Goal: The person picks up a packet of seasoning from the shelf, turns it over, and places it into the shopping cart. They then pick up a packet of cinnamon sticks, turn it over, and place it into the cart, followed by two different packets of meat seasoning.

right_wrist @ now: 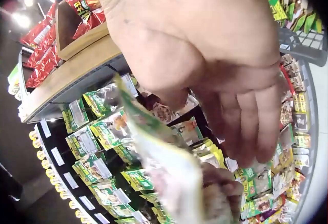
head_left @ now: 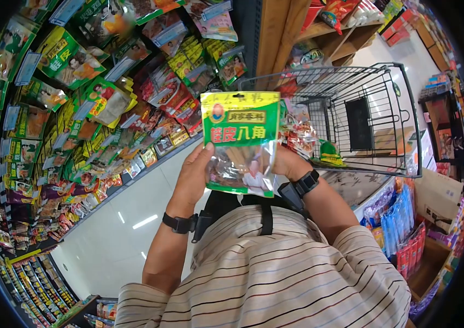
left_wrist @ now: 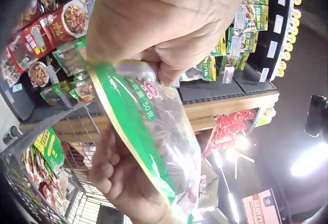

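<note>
A green-and-yellow spice packet (head_left: 241,143) with a clear window and Chinese print is held upright in front of the body in the head view. My left hand (head_left: 194,170) grips its left edge, thumb on the front. In the left wrist view the left hand (left_wrist: 169,24) pinches the packet (left_wrist: 159,116) by its edge. My right hand (head_left: 289,162) is at the packet's right side, partly hidden behind it. In the right wrist view the right hand (right_wrist: 205,44) has its fingers extended beside the blurred packet (right_wrist: 164,162).
Shelves of hanging spice packets (head_left: 73,63) fill the left side. A black wire shopping cart (head_left: 352,123) stands ahead on the right, with several packets inside. A wooden post (head_left: 275,38) rises at the shelf end. Blue and red bagged goods (head_left: 401,218) lie to the right.
</note>
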A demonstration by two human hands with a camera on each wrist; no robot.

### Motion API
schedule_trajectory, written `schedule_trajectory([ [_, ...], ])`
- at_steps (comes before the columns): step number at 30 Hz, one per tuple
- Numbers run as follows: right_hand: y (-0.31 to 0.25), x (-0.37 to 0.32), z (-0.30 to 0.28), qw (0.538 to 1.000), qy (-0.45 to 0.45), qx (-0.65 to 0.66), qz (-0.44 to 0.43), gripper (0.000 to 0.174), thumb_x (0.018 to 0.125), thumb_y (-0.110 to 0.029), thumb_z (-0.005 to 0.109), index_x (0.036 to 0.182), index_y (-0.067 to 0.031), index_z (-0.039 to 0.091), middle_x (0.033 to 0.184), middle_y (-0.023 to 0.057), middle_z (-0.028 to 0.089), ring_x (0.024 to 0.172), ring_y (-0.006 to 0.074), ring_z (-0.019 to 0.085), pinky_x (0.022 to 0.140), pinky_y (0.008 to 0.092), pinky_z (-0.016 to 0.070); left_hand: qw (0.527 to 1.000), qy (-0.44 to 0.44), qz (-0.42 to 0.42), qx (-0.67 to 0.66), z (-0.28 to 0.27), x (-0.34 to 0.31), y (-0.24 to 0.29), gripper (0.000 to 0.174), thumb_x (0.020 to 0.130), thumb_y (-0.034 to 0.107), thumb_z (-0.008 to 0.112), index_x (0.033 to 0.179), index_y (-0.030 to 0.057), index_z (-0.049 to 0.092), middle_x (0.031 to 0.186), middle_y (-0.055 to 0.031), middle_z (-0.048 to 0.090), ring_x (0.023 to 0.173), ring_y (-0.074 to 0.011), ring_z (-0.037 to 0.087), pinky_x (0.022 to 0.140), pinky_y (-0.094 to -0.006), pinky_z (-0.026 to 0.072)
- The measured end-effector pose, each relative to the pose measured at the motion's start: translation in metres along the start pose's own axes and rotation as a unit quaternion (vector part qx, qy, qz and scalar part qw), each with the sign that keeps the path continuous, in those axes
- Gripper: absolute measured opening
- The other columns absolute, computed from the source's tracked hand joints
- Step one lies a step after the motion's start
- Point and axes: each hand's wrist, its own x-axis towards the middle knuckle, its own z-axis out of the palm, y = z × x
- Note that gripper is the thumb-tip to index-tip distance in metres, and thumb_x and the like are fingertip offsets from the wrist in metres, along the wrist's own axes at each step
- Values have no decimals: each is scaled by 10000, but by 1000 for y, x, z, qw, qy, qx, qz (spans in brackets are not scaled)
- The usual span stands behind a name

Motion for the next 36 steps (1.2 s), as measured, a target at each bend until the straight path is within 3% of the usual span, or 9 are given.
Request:
schedule_trajectory([
  [5, -42, -9, 31, 993, 85, 73, -24, 577, 1033, -554, 363, 1350, -93, 502, 1252, 74, 627, 1059, 170, 642, 886, 354, 531, 999, 35, -17, 23, -36, 11, -25, 393, 1014, 270, 573, 1322, 26, 573, 1209, -35, 637, 1065, -83, 581, 896, -236, 460],
  [8, -43, -12, 22, 992, 44, 108, -38, 568, 1034, -543, 376, 1356, -92, 501, 1245, 67, 632, 1063, 171, 640, 897, 363, 523, 999, 39, -17, 23, -40, 12, -32, 395, 1015, 268, 572, 1323, 21, 571, 1224, -37, 635, 1061, -81, 584, 883, -239, 468],
  [12, -36, -17, 24, 990, 130, 43, -24, 507, 1013, -502, 484, 1289, -85, 567, 1194, 43, 644, 1002, 143, 633, 873, 338, 515, 996, 38, -54, 53, -34, 18, -28, 342, 1027, 239, 541, 1281, 12, 561, 1215, -71, 633, 1092, -160, 610, 949, -327, 492],
  [16, -20, -23, 7, 978, 209, 12, -19, 432, 998, -439, 551, 1211, -65, 592, 1078, 24, 646, 946, 128, 636, 812, 339, 535, 994, 29, -65, 82, -19, 32, -28, 343, 1025, 238, 545, 1284, 14, 560, 1235, -83, 631, 1103, -173, 616, 960, -324, 488],
  [17, -13, -27, 5, 972, 198, 110, -60, 392, 1000, -393, 562, 1198, -55, 581, 1011, 19, 634, 898, 130, 648, 772, 352, 561, 993, 18, -79, 80, -15, 36, -27, 356, 1024, 235, 548, 1304, 15, 558, 1246, -75, 628, 1117, -157, 602, 968, -310, 475],
  [23, 5, -42, -16, 943, 209, 219, -138, 333, 1022, -318, 534, 1207, -44, 568, 1081, 49, 650, 879, 144, 671, 727, 347, 597, 986, -59, -118, 103, -1, 52, -38, 394, 1017, 215, 566, 1352, 10, 553, 1309, -49, 602, 1186, -110, 527, 1054, -277, 357],
  [32, -16, -57, -9, 941, 267, 163, -129, 285, 1015, -287, 549, 1157, -45, 598, 1043, 33, 650, 812, 115, 650, 682, 280, 554, 984, -36, -112, 133, 4, 62, -41, 352, 1023, 234, 553, 1280, -7, 572, 1237, -75, 630, 1111, -138, 598, 972, -297, 459],
  [35, -23, -43, -5, 939, 277, 168, -114, 251, 1004, -308, 564, 1080, -74, 616, 908, -20, 593, 754, 81, 603, 616, 248, 488, 988, -28, -98, 118, -5, 64, -40, 357, 1029, 239, 539, 1289, -5, 562, 1245, -74, 630, 1125, -139, 600, 973, -290, 462],
  [36, -23, -38, -5, 938, 282, 171, -107, 243, 1001, -314, 569, 1054, -83, 623, 863, -38, 574, 735, 70, 587, 594, 237, 465, 989, -19, -94, 114, -9, 63, -40, 376, 1016, 260, 567, 1292, 6, 573, 1197, -39, 638, 1031, -92, 567, 877, -247, 429],
])
